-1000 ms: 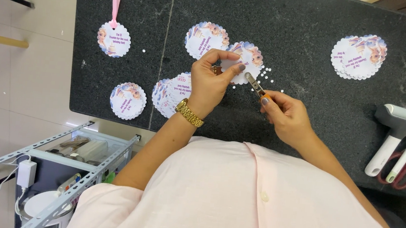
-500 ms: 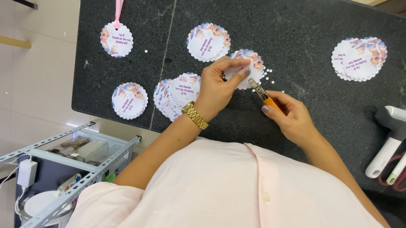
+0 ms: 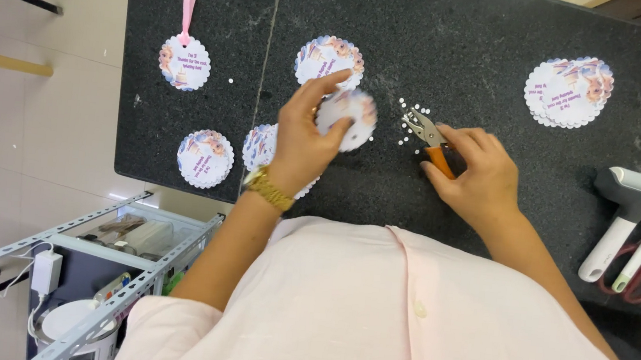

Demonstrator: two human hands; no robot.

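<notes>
On the black counter (image 3: 507, 33), beside the white paper dots (image 3: 413, 111): my hands have parted.
Left hand (image 3: 305, 135): pinches a round scalloped tag (image 3: 350, 116), now lifted left of the dots.
Right hand (image 3: 478, 168): closed around the orange-handled hole punch (image 3: 428, 135), its nose now just right of the dots.
Change: half a second ago punch and tag met; now they are apart, so I judge the hole is made.
Elsewhere: the ribboned tag (image 3: 184, 63) sits far left of the dots, the tag stack (image 3: 568, 90) far right, as before.
</notes>
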